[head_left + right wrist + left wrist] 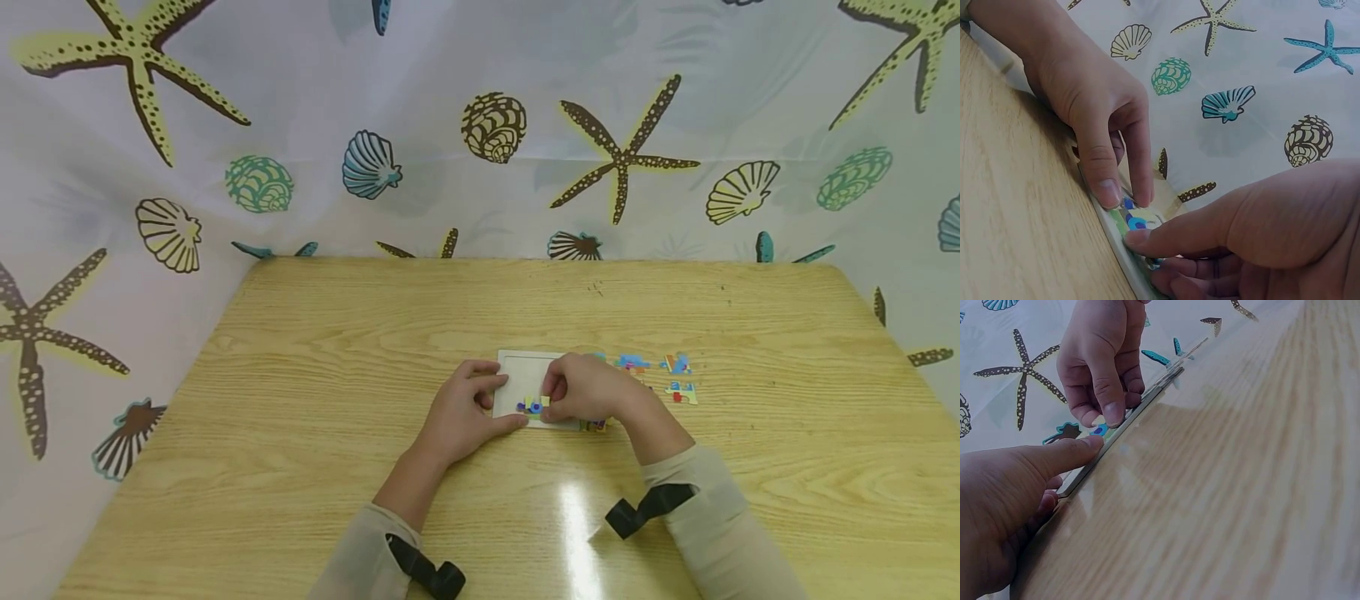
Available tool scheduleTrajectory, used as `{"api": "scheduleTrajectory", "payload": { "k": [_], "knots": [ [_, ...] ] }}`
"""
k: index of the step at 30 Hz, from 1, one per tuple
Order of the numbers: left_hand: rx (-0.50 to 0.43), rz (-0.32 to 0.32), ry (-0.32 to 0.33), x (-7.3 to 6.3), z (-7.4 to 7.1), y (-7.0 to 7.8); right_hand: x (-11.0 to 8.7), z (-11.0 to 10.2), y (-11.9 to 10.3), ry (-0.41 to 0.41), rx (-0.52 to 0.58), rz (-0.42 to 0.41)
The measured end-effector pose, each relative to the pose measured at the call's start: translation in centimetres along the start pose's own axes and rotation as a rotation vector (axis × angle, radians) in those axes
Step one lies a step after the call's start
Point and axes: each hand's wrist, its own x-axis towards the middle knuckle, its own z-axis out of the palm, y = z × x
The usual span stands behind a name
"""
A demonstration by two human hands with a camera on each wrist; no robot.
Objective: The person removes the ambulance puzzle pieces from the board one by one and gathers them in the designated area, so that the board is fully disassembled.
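A small white puzzle tray (517, 367) with a raised rim lies flat on the table. My left hand (459, 412) grips its near left corner, thumb along the front rim and fingers at the left side. A few joined jigsaw pieces (534, 407), blue, yellow, purple and green, lie inside along the front rim. Over the tray's right part, my right hand (588, 390) pinches a jigsaw piece between thumb and fingers, right beside the joined ones. In the right wrist view its thumb (1140, 237) is close to the blue round detail; the fingers hide most of the held piece.
Several loose jigsaw pieces lie right of the tray, among them a blue and orange one (677, 363) and one with a red patch (681, 392). More pieces are partly hidden under the right hand. A cloth (435, 192) printed with shells and starfish hangs behind the wooden table (300, 400).
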Motion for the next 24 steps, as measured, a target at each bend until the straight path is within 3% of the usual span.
{"api": "scheduleTrajectory", "payload": {
  "k": [8,14,24],
  "knots": [
    [-0.014,-0.004,-0.001,0.0,-0.1,0.1,0.2,-0.3,0.8,-0.027,0.129,-0.042],
    [-0.011,-0.013,0.000,0.0,-0.1,0.3,0.3,-0.5,1.4,-0.066,0.251,-0.013],
    [-0.014,-0.035,-0.007,0.1,0.0,0.4,-0.5,-1.7,2.4,-0.134,0.338,-0.024]
  ]
}}
